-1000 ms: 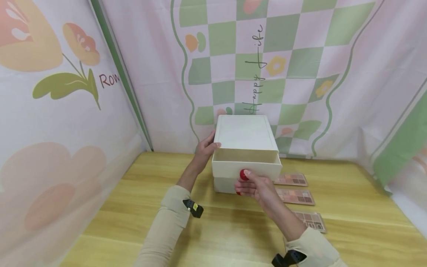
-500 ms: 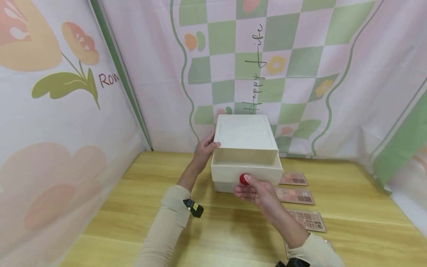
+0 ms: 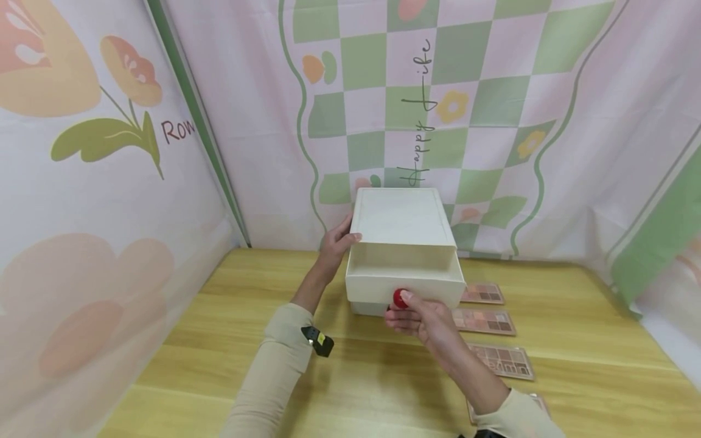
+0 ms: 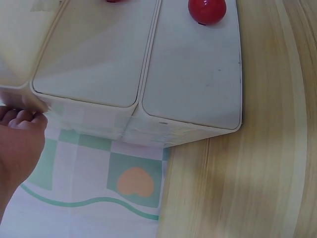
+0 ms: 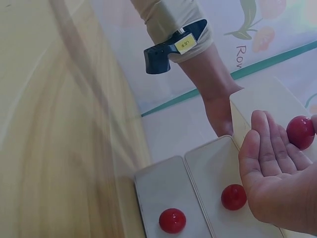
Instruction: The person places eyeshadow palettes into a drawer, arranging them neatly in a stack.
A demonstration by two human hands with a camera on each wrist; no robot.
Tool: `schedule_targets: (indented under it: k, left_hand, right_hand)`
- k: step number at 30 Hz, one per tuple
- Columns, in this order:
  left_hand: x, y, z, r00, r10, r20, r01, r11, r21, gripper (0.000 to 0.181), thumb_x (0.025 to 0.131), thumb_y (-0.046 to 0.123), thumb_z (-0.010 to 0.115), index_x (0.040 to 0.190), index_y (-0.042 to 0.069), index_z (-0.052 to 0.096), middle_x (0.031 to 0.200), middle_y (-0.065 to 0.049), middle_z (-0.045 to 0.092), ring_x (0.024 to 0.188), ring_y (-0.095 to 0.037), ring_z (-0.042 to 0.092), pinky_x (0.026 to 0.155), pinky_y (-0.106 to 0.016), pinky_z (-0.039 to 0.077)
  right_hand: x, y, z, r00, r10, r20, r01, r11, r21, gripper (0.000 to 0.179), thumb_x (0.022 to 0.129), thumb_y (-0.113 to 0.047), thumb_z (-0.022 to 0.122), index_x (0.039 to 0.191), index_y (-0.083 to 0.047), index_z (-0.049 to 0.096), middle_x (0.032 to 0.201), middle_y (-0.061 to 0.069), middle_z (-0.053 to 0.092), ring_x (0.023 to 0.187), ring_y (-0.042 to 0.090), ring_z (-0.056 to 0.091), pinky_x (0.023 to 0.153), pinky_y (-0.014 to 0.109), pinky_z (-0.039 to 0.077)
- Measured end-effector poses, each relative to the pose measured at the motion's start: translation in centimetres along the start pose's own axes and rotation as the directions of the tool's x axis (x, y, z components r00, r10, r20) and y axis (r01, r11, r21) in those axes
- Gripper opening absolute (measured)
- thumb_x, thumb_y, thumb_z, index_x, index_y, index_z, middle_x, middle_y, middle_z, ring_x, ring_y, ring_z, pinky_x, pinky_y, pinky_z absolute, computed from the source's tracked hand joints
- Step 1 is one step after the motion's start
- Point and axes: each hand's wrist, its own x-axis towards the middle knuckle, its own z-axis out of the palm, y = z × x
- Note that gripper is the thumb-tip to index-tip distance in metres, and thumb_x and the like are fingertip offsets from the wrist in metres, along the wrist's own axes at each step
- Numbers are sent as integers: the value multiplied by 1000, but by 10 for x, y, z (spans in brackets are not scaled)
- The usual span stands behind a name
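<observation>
A white drawer cabinet stands on the wooden table against the back cloth. Its top drawer is pulled out part of the way, and the pale inside shows. Between thumb and fingers, my right hand pinches that drawer's round red knob, palm turned up. My left hand holds the cabinet's upper left side, thumb over the front edge. The right wrist view shows the two lower drawers closed, with a red knob on the bottom one and another red knob above it.
To the cabinet's right, several makeup palettes lie in a column: a far palette, a second palette, a third palette and a near one partly under my right sleeve. A patterned cloth hangs behind.
The top drawer has come further out toward me, with my right hand moving nearer and slightly down along with its knob. My left hand has stayed on the cabinet's side.
</observation>
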Motion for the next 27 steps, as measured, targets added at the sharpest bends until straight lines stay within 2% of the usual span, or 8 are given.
schedule_targets:
  k: [9, 16, 27]
  left_hand:
    - [0, 1, 1, 1000, 1, -5, -1, 1000, -15, 81, 90, 24, 53, 160, -1, 21, 170, -17, 20, 159, -28, 22, 131, -40, 22]
    - [-2, 1, 2, 1000, -9, -10, 9, 1000, -16, 79, 92, 22, 53, 160, -1, 20, 170, -17, 18, 159, -28, 21, 131, -39, 22]
    - [-1, 0, 1, 1000, -23, -11, 23, 1000, -15, 79, 92, 23, 54, 160, -1, 20, 171, -16, 18, 159, -27, 20, 131, -40, 22]
  right_hand:
    - [-8, 1, 2, 1000, -8, 2, 8, 1000, 2, 31, 107, -28, 47, 97, -14, 73, 85, -8, 80, 84, 8, 77, 86, 25, 62]
    - [-14, 2, 2, 1000, 10, 18, -10, 1000, -16, 33, 107, -31, 46, 99, -11, 72, 87, -9, 80, 87, 8, 76, 88, 25, 62]
    - [-25, 6, 3, 999, 7, 52, -5, 999, -33, 31, 107, -29, 46, 96, -18, 72, 89, -9, 79, 87, 8, 76, 87, 23, 61]
